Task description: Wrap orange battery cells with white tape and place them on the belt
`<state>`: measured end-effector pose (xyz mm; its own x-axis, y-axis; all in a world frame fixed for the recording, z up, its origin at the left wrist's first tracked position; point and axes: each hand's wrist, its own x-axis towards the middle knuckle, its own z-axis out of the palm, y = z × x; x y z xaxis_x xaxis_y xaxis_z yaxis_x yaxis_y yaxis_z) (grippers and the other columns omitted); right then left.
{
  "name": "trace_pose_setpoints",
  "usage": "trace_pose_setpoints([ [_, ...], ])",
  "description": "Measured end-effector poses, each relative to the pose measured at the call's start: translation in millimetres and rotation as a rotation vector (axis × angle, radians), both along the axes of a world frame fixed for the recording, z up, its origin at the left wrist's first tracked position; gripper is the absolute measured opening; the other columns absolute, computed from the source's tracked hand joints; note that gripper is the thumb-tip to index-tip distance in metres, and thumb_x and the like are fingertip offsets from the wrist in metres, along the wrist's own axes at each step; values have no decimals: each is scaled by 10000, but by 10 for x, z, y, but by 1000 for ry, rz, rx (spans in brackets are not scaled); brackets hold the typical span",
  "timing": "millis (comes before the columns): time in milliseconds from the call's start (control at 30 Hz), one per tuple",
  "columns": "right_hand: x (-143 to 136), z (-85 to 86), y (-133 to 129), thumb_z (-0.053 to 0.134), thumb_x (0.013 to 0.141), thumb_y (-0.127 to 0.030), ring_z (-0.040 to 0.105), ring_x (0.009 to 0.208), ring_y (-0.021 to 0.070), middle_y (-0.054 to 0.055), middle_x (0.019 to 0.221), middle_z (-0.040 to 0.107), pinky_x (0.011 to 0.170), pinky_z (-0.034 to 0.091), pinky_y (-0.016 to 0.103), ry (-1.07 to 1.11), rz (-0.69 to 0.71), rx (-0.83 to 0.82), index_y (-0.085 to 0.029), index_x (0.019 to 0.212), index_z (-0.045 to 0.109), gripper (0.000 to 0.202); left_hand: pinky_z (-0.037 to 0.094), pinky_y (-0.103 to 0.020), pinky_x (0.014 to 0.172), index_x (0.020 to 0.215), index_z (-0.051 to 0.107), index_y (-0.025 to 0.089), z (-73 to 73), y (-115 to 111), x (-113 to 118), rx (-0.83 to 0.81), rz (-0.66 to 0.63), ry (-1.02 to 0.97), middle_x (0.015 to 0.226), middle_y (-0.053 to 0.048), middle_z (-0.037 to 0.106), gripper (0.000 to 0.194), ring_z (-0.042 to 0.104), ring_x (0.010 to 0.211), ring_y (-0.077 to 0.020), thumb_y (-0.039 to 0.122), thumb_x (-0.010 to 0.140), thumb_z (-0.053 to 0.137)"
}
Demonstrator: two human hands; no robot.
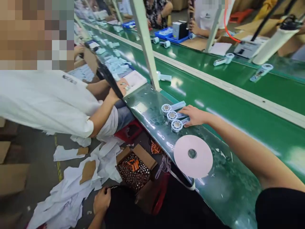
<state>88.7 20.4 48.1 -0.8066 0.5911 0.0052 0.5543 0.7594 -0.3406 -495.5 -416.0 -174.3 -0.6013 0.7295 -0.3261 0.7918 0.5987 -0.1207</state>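
Observation:
Three light-blue handheld fans (176,125) with round heads lie side by side on the green bench ledge, heads toward the left. My right hand (194,115) is at their handle ends, its fingers and thumb around the handles of the two nearer fans. The far fan (166,109) lies just beyond my fingertips. Close by, toward me, is a flat pale-pink disc (193,156) with a hole in its middle. Low at the left, away from the bench, my left hand (102,201) is closed by a dark edge; what it grips is unclear.
A green conveyor (238,108) runs past the ledge, carrying more fans (261,72). A pale post (145,44) rises from the ledge. At the left a co-worker in a white shirt (47,101) works over a white tray (134,81). Below stands a carton (134,171) of small metal parts.

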Motion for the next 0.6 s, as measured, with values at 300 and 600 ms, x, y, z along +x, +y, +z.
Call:
trace_pose_setpoints([
  [300,-32,165,408,881,753,-654,487,1375,437,114,1514,525,1182,413,604,76,-118,-244,-312,1537,557,914,441,-441,1137,1297,716,151,-371,32,-80,22,-164,-54,1422,-141,659,488,550,1371,-315,248,945,391],
  [600,-1305,54,2404,643,1044,-375,540,1293,373,333,1412,573,1008,450,464,-133,-762,124,-15,1554,435,658,389,-443,1139,1204,752,193,-233,53,-9,-192,-213,-260,1347,-108,696,477,562,1316,-304,99,872,424],
])
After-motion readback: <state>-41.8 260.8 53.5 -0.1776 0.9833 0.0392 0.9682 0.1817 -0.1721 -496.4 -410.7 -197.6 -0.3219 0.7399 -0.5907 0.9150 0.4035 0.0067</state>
